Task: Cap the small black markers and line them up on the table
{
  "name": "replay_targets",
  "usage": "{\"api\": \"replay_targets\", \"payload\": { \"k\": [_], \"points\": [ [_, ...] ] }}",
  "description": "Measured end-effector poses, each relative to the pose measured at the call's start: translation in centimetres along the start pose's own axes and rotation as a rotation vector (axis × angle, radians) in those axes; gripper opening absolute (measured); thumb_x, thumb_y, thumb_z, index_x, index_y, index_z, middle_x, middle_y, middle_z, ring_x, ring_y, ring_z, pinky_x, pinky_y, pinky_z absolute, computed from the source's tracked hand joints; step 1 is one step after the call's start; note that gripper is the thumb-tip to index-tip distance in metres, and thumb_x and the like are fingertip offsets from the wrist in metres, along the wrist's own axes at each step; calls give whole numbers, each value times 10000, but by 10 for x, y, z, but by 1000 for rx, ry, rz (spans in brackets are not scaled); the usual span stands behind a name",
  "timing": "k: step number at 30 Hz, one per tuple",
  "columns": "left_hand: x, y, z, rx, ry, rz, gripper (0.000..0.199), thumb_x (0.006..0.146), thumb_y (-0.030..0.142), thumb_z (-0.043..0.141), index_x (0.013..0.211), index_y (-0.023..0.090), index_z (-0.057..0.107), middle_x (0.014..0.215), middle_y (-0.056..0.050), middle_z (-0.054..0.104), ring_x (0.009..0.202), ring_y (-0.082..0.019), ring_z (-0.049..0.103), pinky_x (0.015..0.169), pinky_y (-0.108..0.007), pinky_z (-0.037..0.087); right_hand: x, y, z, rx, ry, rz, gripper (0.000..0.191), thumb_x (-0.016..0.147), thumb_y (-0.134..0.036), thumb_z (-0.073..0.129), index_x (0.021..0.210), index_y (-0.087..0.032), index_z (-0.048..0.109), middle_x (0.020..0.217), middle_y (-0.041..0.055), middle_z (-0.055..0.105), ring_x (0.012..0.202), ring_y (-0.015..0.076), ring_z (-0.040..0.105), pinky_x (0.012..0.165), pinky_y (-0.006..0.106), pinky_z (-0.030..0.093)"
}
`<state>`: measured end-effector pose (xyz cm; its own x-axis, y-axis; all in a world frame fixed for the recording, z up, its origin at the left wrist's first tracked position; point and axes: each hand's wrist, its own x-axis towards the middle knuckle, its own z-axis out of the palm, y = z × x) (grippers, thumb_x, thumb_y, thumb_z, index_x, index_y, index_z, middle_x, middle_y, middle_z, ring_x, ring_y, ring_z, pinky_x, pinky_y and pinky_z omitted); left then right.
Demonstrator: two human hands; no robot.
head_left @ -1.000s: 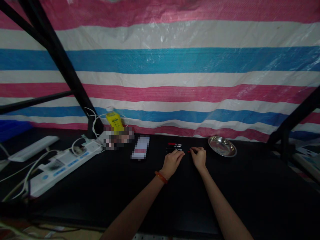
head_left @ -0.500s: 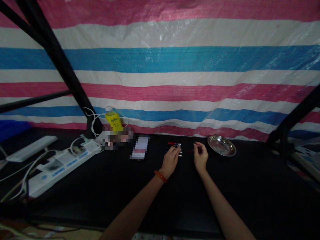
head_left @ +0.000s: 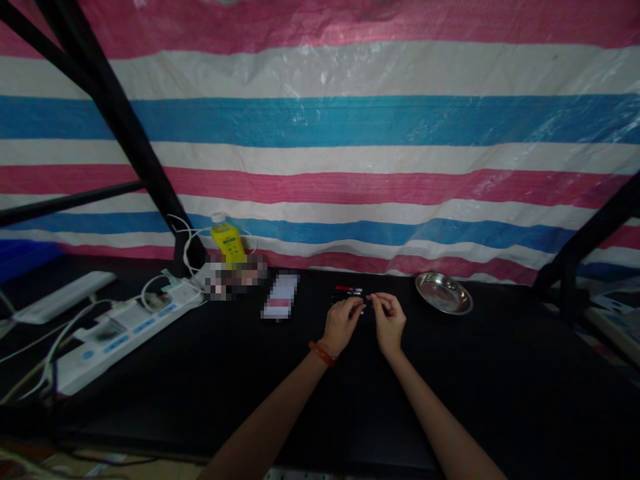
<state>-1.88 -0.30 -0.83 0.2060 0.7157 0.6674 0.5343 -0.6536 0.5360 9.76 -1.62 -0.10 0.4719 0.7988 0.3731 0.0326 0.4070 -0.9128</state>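
Observation:
Several slim pens lie side by side on the black table; the red one (head_left: 349,289) is farthest back, and dark ones are partly covered by my fingers. My left hand (head_left: 343,323), with an orange bangle at the wrist, rests over the near pens, its fingers closed on something too small to make out. Close on its right is my right hand (head_left: 389,321), thumb and forefinger pinched together near the pens' tips. Whatever that pinch holds is too small to tell. A small gap separates the two hands.
A shiny metal dish (head_left: 444,293) sits to the right of my hands. On the left are a pixelated phone (head_left: 281,297), a yellow bottle (head_left: 228,244) and a white power strip (head_left: 125,333) with cables. Black frame bars rise at both sides before a striped sheet.
My right hand has moved left, close to my left hand and the pens. The small red thing formerly beside its fingers no longer shows there. My left hand has shifted only slightly.

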Motion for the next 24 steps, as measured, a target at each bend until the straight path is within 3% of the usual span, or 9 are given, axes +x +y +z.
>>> {"api": "replay_targets", "payload": {
  "k": [6, 10, 19, 24],
  "points": [
    [1, 3, -3, -36, 18, -24, 138, 865, 247, 516, 946, 200, 618, 905, -26, 686, 822, -145, 643, 775, -290, 516, -2, -3, 3, 55, 5, 59, 294, 709, -430, 660, 798, -171, 555, 664, 5, 648, 598, 126, 582, 614, 264, 456],
    [1, 4, -3, -25, 2, 33, 153, 868, 262, 513, 956, 197, 621, 913, -30, 687, 827, -155, 642, 781, -305, 511, 0, -2, 2, 81, 28, 99, 315, 688, -452, 673, 777, -171, 563, 676, 12, 655, 611, 130, 583, 623, 268, 454],
    [1, 4, -4, -14, 18, 13, 144, 871, 257, 510, 926, 196, 628, 889, -27, 687, 817, -153, 640, 780, -303, 509, 2, -5, 3, 119, -22, 216, 335, 617, -469, 717, 716, -171, 602, 551, -21, 604, 525, 120, 542, 549, 257, 435],
    [2, 6, -5, 10, 7, 21, 143, 868, 254, 513, 921, 189, 628, 866, -30, 681, 809, -157, 633, 768, -306, 504, 8, 2, 2, 225, -78, 351, 313, 596, -452, 733, 668, -163, 635, 533, -19, 593, 487, 104, 505, 507, 245, 404]
  ]
}}
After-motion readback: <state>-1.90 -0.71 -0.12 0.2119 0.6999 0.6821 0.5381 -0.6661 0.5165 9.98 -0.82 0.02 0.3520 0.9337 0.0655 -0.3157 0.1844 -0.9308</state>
